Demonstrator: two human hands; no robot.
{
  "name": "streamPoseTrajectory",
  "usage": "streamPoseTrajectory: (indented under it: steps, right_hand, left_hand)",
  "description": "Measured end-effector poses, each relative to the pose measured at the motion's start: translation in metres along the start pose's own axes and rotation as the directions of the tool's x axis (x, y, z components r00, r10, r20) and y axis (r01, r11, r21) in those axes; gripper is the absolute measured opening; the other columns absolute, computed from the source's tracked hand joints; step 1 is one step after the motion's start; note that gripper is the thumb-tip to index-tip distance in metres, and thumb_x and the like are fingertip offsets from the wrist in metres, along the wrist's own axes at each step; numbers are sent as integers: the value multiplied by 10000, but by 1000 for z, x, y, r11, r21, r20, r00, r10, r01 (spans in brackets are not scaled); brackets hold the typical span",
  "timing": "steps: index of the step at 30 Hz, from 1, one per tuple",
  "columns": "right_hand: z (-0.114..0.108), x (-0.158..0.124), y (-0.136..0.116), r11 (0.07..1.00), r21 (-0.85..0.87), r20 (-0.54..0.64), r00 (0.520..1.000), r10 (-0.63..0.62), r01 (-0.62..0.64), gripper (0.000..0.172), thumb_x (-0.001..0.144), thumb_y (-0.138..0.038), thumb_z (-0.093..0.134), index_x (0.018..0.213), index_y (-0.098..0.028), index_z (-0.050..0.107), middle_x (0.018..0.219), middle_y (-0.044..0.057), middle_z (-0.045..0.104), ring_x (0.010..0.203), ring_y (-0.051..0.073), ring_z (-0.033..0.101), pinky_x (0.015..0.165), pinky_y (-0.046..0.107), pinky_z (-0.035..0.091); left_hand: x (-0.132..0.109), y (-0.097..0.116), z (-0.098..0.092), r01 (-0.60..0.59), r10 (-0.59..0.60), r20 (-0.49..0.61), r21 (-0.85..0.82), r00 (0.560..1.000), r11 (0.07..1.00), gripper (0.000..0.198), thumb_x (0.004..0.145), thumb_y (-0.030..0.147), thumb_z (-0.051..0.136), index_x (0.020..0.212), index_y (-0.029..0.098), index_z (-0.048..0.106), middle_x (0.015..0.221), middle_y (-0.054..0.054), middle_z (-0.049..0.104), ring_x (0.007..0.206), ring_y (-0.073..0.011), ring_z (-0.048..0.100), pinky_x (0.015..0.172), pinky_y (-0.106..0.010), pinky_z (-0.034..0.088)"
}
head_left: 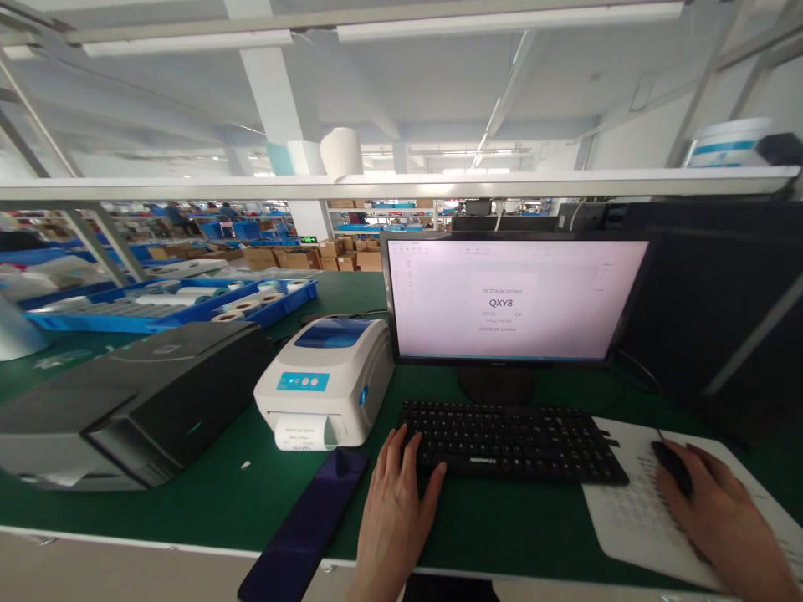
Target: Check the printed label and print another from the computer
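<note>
My left hand rests at the left end of the black keyboard, fingers spread, fingertips on or beside its left keys. On the right, my right hand is wrapped over a black mouse, which sits on a white mouse pad. Behind the keyboard stands a monitor showing a label layout with the text "QXY8". A white label printer is left of the keyboard, with a printed label sticking out of its front slot.
A dark printer occupies the left of the green table. Blue trays with rolls stand behind it. A dark purple strip lies beside my left hand. A white shelf spans above the monitor.
</note>
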State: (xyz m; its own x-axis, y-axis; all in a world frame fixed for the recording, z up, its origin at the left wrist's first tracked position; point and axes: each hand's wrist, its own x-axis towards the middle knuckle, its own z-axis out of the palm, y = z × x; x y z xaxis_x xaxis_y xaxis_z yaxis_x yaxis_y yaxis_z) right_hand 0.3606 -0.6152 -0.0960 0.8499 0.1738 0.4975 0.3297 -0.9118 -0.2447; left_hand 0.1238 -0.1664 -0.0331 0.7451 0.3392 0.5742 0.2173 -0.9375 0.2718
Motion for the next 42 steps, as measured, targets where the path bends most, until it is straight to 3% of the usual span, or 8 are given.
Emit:
streamPoseTrajectory:
  steps: [19,42]
  right_hand:
    - [-9,0,-8,995,-95,24,999,30,-28,637,963,-626,377,1461,-258,530,1443,108,521,1129,363,604,1009,567,540]
    - [-15,-3,-13,993,-116,43,999,16,-10,629,983,-622,368,1463,-251,532,1449,113,524,1137,350,601,957,544,564]
  left_hand:
    - [2,-1,2,-14,14,3,-11,1000,1000,489,1030,474,582,1438,218,502,1575,-151,456,1481,-375,415,1153,-597,478]
    - [4,2,-1,-13,13,-8,-22,1000,1000,476,1038,473,570,1431,211,506,1564,-154,472,1469,-382,431,1142,-600,488]
